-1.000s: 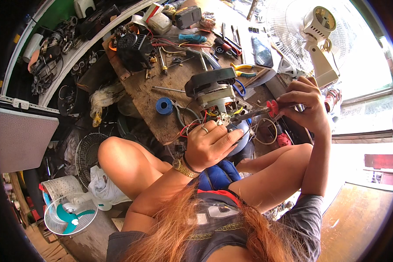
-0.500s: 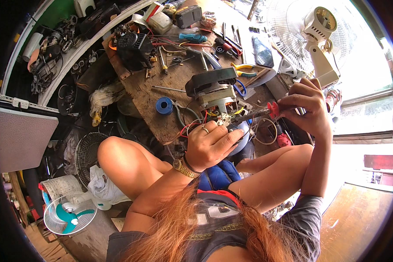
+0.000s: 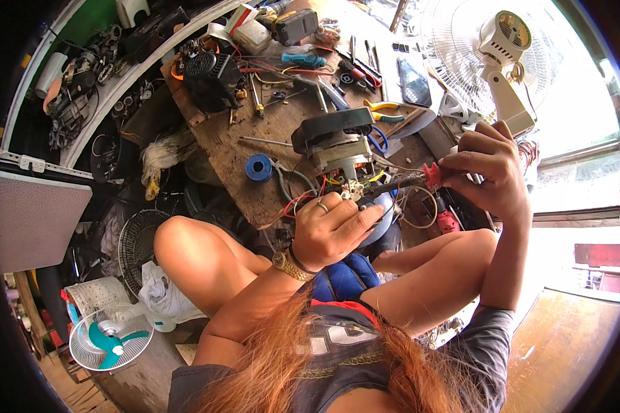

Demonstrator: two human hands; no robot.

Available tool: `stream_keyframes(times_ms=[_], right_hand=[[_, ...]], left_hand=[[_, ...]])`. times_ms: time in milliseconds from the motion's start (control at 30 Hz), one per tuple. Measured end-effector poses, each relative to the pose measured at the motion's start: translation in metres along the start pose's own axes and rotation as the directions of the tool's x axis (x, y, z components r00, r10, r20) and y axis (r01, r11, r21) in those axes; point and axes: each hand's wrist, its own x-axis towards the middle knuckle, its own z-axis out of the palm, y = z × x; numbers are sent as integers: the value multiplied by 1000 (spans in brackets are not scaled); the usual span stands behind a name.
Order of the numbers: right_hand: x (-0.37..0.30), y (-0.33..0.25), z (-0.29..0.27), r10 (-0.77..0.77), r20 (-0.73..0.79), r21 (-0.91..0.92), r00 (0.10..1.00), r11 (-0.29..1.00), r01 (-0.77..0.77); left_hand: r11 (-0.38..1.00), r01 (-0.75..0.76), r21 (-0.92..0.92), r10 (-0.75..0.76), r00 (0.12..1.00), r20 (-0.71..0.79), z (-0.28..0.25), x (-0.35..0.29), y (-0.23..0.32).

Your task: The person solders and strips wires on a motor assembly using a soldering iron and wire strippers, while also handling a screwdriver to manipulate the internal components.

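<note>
An electric fan motor [image 3: 344, 153] with a dark round housing and yellow, red and white wires stands at the near edge of the wooden worktable [image 3: 220, 148]. My left hand [image 3: 334, 230] is closed at its near end, fingers pinching a small pale fitting [image 3: 352, 190] there. My right hand [image 3: 486, 165], raised at the right, grips a soldering iron [image 3: 432, 176] by its end behind the red finned collar. Its dark shaft points left toward the pale fitting. My left fingers hide whether the tip touches it. Left of the motor lie a blue spool [image 3: 259, 167] and pliers [image 3: 286, 180].
Screwdrivers [image 3: 256, 96], yellow-handled pliers [image 3: 384, 110], a phone [image 3: 414, 81] and a black motor housing [image 3: 212, 79] crowd the table's far side. A white stand fan [image 3: 506, 38] stands at far right. A small fan with teal blades [image 3: 110, 342] sits at lower left.
My right hand has shifted slightly to the right with the soldering iron. My left hand stays at the motor's near end.
</note>
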Motion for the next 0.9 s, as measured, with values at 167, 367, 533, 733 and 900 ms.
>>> stream_keyframes(times_ms=[167,367,533,733,900], right_hand=[[17,1,-10,-69,68,-24,995,997,70],[36,1,-22,-100,184,1,978,995,102],[46,3,-25,-155,221,1,963,987,159],[60,-3,-31,-202,253,-36,946,975,218],[66,-5,-34,-197,291,-26,936,977,214]], left_hand=[[1000,-7,2,7,1000,-16,0,1,0],[1000,-10,3,10,1000,-25,1,1,-1],[1000,-13,0,13,999,-32,2,-1,-2],[1000,-14,4,14,999,-31,1,-1,-2],[1000,-16,-8,16,999,-31,0,0,-2]])
